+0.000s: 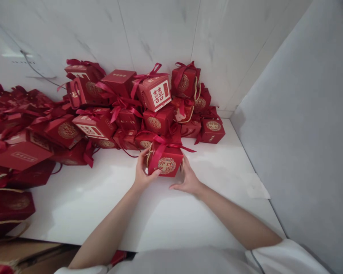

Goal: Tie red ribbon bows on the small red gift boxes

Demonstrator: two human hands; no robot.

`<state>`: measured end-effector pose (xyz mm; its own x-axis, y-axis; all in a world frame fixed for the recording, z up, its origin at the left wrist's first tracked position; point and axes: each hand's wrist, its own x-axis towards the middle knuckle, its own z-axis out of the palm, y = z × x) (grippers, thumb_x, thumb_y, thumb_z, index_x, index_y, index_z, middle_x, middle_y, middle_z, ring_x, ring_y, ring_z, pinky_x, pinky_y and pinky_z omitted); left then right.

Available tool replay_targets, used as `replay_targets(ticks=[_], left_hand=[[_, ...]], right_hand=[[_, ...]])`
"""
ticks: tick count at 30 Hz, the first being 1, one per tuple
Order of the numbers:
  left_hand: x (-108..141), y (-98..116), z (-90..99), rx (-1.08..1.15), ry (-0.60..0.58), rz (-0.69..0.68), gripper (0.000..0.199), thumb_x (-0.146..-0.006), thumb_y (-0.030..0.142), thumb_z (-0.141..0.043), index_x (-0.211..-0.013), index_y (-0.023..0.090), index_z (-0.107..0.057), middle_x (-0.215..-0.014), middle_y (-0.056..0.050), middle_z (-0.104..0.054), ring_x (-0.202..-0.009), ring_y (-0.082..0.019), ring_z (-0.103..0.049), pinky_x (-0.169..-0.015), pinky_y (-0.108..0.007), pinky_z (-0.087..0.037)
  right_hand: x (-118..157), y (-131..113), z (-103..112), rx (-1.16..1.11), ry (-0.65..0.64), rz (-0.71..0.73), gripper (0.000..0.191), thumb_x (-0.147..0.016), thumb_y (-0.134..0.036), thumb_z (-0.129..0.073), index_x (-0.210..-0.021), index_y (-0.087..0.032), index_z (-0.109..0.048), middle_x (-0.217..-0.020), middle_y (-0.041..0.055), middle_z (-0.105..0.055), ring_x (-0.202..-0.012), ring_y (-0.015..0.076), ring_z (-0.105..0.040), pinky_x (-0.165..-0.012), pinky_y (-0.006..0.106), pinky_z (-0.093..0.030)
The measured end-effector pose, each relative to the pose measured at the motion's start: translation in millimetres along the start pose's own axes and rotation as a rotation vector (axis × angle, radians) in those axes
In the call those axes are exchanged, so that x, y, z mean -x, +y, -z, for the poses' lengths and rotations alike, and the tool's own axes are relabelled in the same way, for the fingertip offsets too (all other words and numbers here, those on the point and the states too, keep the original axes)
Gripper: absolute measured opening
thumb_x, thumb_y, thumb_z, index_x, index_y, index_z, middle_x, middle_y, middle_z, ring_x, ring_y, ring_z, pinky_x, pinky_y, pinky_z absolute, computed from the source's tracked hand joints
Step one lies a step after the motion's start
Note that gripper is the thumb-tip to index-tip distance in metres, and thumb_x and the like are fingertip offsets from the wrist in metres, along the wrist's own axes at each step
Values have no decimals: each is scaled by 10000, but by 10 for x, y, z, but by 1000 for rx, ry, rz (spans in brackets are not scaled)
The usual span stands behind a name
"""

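Note:
Before me is a red gift box (171,152) with gold round lettering on its front, a red ribbon bow on top and a twisted gold cord at its left side. My left hand (143,173) is closed on the box's left side, thumb across the lower front corner, other fingers partly hidden behind it. My right hand (188,179) is at the box's right side, its fingers along that edge and its thumb stretched out below, away from the box. Whether those fingertips press on the box is hard to see. Directly behind it, similar red boxes (157,120) are stacked.
Several more ribboned red boxes (65,129) pile up along the left of the white table (103,205). A marbled wall (160,30) closes off the back, a grey panel (308,125) the right. A pale paper-like patch (257,186) lies at the right edge. Brown cardboard (23,249) shows below left.

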<state>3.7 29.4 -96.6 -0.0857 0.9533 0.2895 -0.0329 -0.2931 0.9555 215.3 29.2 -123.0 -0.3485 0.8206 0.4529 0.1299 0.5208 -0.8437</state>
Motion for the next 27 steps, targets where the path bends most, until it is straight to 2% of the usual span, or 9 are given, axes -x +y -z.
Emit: replay_targets(ticks=[3,5,8,10,12,15,19,23,27], left_hand=[[0,88,38,-254,-68,-189,896,-627,391,-831,-1408,248,-417,-1435,-127,-432,-1351,-344,-398,-1156,-441,-289],[12,113,75,-331,-165,-257,897,-651,493,-789,-1430,238,-424,-1456,-140,-413,-1374,-371,-349,-1175,-477,-235],[48,119,99,-317,-293,-270,903,-643,612,-735,-1417,214,-493,-1466,-160,-439,-1354,-411,-373,-1172,-495,-225],[78,119,74,-328,-331,-273,894,-620,550,-777,-1405,211,-516,-1466,-166,-459,-1341,-420,-407,-1164,-494,-244],[98,118,27,-383,-369,-317,871,-625,466,-801,-1406,209,-515,-1471,-171,-461,-1351,-418,-417,-1166,-501,-243],[94,113,-33,-536,-437,-510,876,-700,476,-749,-1466,204,-421,-1492,-177,-436,-1375,-396,-408,-1167,-530,-244],[55,103,-56,-732,-464,-769,895,-801,529,-630,-1529,163,-262,-1513,-191,-401,-1404,-361,-379,-1156,-537,-283],[40,104,-54,-780,-457,-790,866,-838,520,-581,-1535,142,-234,-1528,-186,-378,-1436,-347,-327,-1169,-530,-282],[45,105,-52,-790,-472,-768,831,-862,483,-563,-1539,144,-221,-1543,-183,-352,-1440,-343,-321,-1171,-537,-286]], right_hand=[[-3,23,-41,-259,-57,-163,822,-811,-570,-680,-1482,-262,-318,-1534,102,-383,-1430,296,-336,-1199,508,-231],[-37,28,-47,-460,-6,-296,652,-892,-592,-557,-1431,-258,-406,-1488,80,-465,-1392,266,-408,-1189,486,-262],[-106,48,-9,-754,60,-423,633,-900,-667,-457,-1404,-285,-448,-1493,47,-470,-1372,266,-442,-1132,489,-364],[-129,81,32,-924,17,-505,616,-906,-675,-401,-1369,-280,-497,-1453,56,-517,-1272,283,-550,-991,480,-501],[-121,128,68,-1035,-74,-585,617,-891,-680,-392,-1265,-234,-596,-1300,96,-645,-1055,286,-678,-807,433,-580],[-81,199,95,-1091,-174,-629,667,-823,-728,-433,-1050,-161,-700,-963,139,-757,-772,262,-721,-588,344,-577],[-62,237,99,-1096,-214,-638,684,-784,-749,-458,-957,-141,-719,-801,148,-755,-699,259,-716,-493,293,-539],[-83,209,80,-1102,-215,-630,608,-840,-660,-456,-980,-126,-708,-785,152,-746,-697,262,-702,-514,321,-545],[-101,170,42,-1113,-107,-599,431,-891,-537,-468,-1085,-210,-673,-972,86,-753,-842,238,-697,-661,355,-573]])
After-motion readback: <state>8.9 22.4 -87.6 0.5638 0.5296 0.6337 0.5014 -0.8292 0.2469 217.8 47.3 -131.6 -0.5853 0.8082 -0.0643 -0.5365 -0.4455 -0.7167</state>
